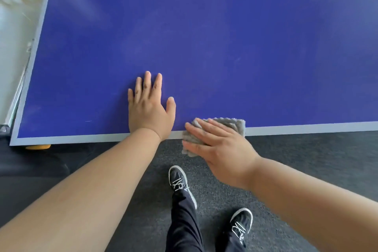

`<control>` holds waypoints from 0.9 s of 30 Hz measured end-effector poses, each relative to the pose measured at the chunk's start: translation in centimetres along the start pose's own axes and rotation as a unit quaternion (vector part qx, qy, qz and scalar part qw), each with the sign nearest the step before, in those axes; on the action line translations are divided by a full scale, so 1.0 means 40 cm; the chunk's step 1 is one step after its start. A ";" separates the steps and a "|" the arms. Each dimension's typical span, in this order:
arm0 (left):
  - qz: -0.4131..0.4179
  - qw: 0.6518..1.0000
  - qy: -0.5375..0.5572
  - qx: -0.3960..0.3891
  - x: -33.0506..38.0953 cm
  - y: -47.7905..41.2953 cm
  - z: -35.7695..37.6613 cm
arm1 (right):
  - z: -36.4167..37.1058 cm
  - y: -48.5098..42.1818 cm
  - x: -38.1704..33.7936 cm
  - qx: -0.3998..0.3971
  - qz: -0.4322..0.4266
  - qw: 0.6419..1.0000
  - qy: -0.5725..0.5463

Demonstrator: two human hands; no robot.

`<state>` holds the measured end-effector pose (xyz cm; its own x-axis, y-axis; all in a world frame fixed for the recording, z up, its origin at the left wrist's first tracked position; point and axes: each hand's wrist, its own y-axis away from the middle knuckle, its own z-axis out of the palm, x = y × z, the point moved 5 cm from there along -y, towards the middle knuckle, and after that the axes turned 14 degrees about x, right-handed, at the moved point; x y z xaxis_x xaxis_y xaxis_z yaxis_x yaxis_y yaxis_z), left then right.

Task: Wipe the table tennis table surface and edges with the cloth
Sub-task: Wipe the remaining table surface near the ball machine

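Looking down on a blue table tennis table [204, 26], the view takes in both of a person's bare arms reaching forward. The left hand [148, 106] lies flat on the blue surface just inside the near edge, with its fingers straight and slightly spread. Just beside it, the right hand [221, 149] lies flat with its fingers straight on a grey fluffy cloth [231, 124]. The cloth sits on the pale border stripe [306, 128] at the near edge, and part of it hangs down over the side. Below are dark grey carpet [306, 159], dark trousers [184, 221] and two black sneakers [179, 178] with white laces. A small orange object [37, 146] shows under the table's near left corner.
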<state>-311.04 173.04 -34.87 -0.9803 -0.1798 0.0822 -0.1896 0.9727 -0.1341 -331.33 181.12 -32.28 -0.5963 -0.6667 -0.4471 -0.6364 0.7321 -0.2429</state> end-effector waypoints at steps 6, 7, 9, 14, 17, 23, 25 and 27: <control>0.001 1.000 0.008 0.011 0.000 0.002 0.004 | -0.100 -0.104 0.245 0.117 0.239 0.962 0.054; 0.000 1.000 0.005 0.013 -0.001 0.002 0.004 | -0.106 -0.127 0.278 0.113 0.278 0.950 0.082; 0.003 1.000 0.000 0.017 0.000 0.003 0.007 | -0.078 -0.155 0.273 0.102 0.283 0.946 0.120; 0.001 1.000 0.005 0.017 0.002 0.001 0.002 | 0.032 -0.064 0.030 0.020 0.047 0.995 0.087; 0.003 1.000 0.003 0.011 0.004 0.003 0.001 | 0.010 -0.037 0.051 -0.021 -0.030 0.998 0.060; 0.001 1.000 0.007 0.015 0.001 0.003 0.004 | -0.103 -0.216 0.336 0.087 0.316 0.933 0.148; 0.000 1.000 0.007 0.015 -0.001 0.003 0.004 | -0.064 -0.256 0.301 0.086 0.304 0.939 0.137; -0.001 1.000 0.016 0.015 -0.001 0.004 0.001 | -0.018 -0.252 0.215 0.062 0.221 0.965 0.126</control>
<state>-311.05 173.19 -34.92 -0.9778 -0.1763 0.1135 -0.1934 0.9674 -0.1634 -330.38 167.91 -33.05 -0.9059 -0.2876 -0.3109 -0.2395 0.9533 -0.1841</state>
